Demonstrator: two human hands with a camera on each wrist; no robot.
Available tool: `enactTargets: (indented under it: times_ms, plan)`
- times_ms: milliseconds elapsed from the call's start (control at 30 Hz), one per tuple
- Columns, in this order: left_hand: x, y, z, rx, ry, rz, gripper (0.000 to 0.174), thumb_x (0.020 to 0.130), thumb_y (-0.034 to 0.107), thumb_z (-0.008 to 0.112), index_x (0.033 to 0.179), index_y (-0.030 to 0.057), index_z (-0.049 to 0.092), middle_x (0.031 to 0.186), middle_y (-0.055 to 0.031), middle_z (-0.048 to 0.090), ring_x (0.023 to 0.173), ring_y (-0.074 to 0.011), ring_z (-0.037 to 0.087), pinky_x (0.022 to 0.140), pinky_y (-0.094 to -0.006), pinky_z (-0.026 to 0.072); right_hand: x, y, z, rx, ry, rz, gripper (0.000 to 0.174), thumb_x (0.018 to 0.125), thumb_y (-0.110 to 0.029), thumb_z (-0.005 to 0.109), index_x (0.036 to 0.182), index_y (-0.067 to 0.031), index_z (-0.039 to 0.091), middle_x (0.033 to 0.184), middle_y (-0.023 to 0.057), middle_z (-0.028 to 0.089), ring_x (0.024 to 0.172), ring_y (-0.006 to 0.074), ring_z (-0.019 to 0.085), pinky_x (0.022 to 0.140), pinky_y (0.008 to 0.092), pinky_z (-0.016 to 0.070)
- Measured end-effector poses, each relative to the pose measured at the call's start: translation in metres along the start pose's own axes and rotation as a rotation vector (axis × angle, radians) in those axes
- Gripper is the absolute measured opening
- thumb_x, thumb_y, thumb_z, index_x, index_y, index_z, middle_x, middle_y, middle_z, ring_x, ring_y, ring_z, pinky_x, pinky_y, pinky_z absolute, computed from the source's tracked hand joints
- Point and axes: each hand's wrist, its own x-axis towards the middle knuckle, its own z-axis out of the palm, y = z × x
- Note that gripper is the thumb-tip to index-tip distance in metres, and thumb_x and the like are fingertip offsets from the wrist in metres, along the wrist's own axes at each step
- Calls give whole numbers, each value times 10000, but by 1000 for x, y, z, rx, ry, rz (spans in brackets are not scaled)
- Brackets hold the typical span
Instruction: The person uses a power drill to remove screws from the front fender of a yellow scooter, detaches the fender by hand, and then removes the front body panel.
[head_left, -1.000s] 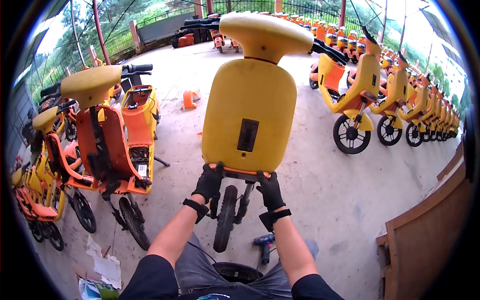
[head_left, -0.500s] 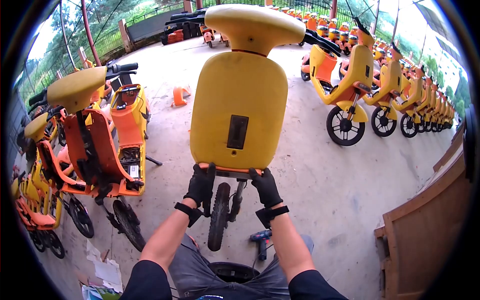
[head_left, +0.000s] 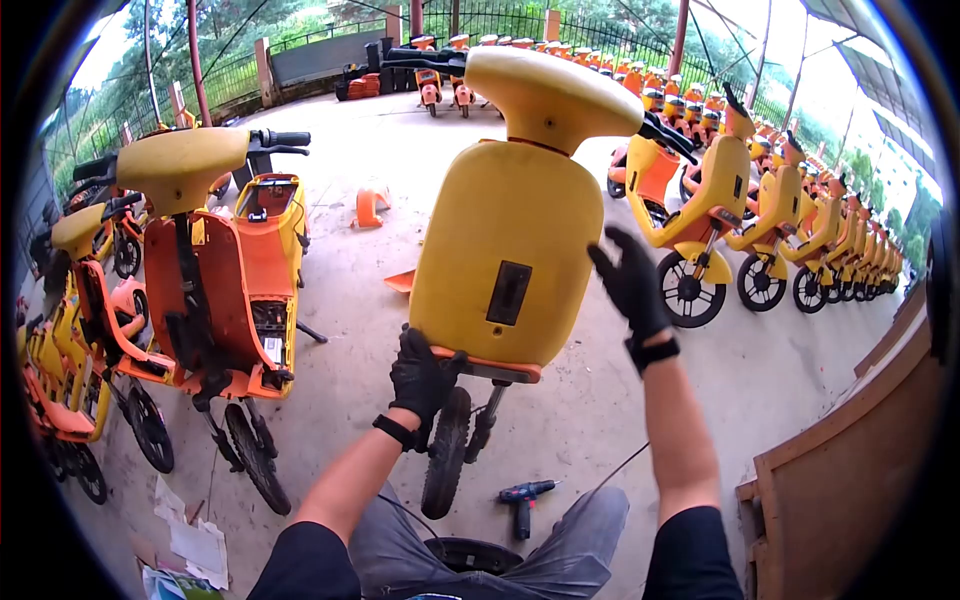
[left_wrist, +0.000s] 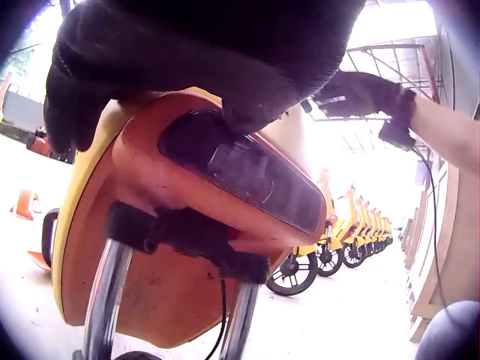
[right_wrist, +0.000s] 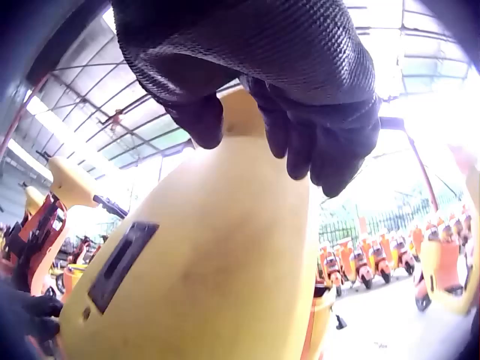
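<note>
An electric scooter with a yellow front panel (head_left: 505,225) stands before me, its handlebar cover (head_left: 555,95) at the top and its bare front wheel (head_left: 447,455) below. My gloved left hand (head_left: 425,375) grips the panel's lower left corner, by the orange bottom edge. In the left wrist view, that hand lies across the panel's underside, near a dark lens (left_wrist: 259,180) above the fork tubes (left_wrist: 105,300). My gloved right hand (head_left: 632,285) is raised beside the panel's right edge, fingers extended. The right wrist view shows its fingers (right_wrist: 330,150) spread above the panel's face.
A partly stripped scooter (head_left: 200,270) stands on the left, with more behind it. Rows of scooters (head_left: 735,200) line the right. A drill (head_left: 524,500) lies on the floor between my legs. A wooden crate (head_left: 840,460) is at the right; orange parts (head_left: 370,205) lie behind.
My right hand has left the panel's bottom edge and moved up and right, beside the panel. The left hand stays at the lower left corner. The panel now leans slightly in the head view.
</note>
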Motion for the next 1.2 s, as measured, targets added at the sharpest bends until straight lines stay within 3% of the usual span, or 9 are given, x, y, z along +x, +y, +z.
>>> enactTargets:
  times_ms: [100,133,233,267,567,833,933,1100,1200]
  plan:
    - [11,-3,0,5,38,167,862,757,474,728,1310,-46,319,1198,-280,460,1054,-438,518,840,-493,463,70,-45,-13,69,-19,-45,479,842,-325,682,1146,33,589,1010,210,660,868,317,664,802,393,508]
    - [12,1,-6,-26,-45,135,958,742,457,745,1370,-72,251,1250,-315,430,1117,-467,480,931,-499,424,87,-48,-9,-11,-27,-91,504,840,-349,673,1154,35,583,927,204,672,682,281,675,701,376,526]
    - [13,-6,2,31,-45,114,1106,681,483,776,1439,-32,157,1350,-326,351,1213,-471,413,986,-505,389,116,-55,8,21,-303,135,547,854,-461,619,1115,19,620,936,225,674,859,332,669,796,402,510]
    - [14,-8,4,74,-84,95,1145,689,496,765,1447,-53,105,1357,-342,337,1229,-476,401,993,-509,382,126,-25,32,-96,-280,24,594,841,-528,596,1096,7,641,985,225,675,959,358,643,860,419,488]
    - [24,14,-13,224,-242,56,1133,713,499,744,1400,-154,124,1257,-345,411,1072,-427,535,795,-473,495,133,-28,47,-99,-274,65,579,798,-543,632,1008,-5,678,985,230,667,931,354,643,849,408,490]
    - [30,16,-8,335,-240,143,820,769,333,725,1261,-187,323,857,-209,619,661,-319,669,539,-441,505,122,-41,45,-120,-120,27,470,776,-459,699,954,-24,677,924,199,634,876,342,629,797,413,492]
    - [29,12,-4,317,-190,148,881,730,429,757,1219,-184,355,768,-182,628,564,-299,645,473,-427,489,121,-37,53,-160,-86,54,464,779,-463,695,942,-29,677,921,197,633,866,347,627,796,420,491]
    - [31,12,-4,308,-175,136,812,761,363,732,1232,-180,353,756,-172,634,564,-306,648,481,-437,493,118,-38,52,-204,-44,24,485,778,-479,688,950,-26,675,911,200,632,865,358,623,780,437,492]
    - [32,24,-17,299,-139,131,442,841,162,630,1133,-103,432,695,-134,635,571,-317,661,485,-436,511,114,-35,58,-281,11,-29,506,781,-487,675,955,-12,668,911,204,635,870,367,622,766,447,494]
